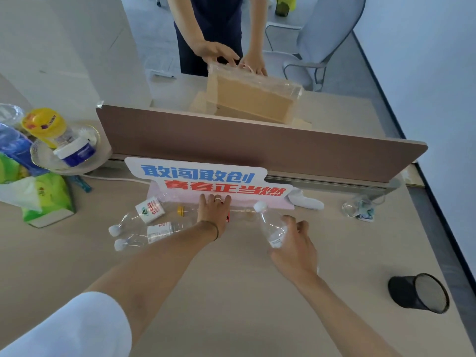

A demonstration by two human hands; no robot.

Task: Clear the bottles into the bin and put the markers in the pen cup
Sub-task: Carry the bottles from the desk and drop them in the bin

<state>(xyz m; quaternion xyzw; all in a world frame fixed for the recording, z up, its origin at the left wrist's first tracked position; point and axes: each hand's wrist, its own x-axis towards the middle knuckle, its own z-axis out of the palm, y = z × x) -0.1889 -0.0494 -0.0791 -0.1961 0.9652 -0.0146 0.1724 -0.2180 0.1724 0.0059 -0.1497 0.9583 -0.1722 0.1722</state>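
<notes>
My right hand (pixel 293 243) is closed around a clear plastic bottle (pixel 270 225) with a white cap, its neck pointing away from me. My left hand (pixel 213 212) lies palm down on the desk just in front of the printed sign, covering something with a red edge; I cannot tell whether it grips it. Two empty clear bottles lie on their sides at the left: one (pixel 144 211) with a white and green label, one (pixel 152 233) nearer me. A yellow-capped bottle (pixel 185 211) lies between them and my left hand. A black mesh pen cup (pixel 418 292) lies tipped over at the right.
A white sign (pixel 206 179) with blue and red characters stands against the brown desk divider (pixel 257 143). Tissue packs, a plate with tubs and bags crowd the left. A glass (pixel 358 207) stands at the right. Beyond the divider another person's hands hold a cardboard box (pixel 252 96).
</notes>
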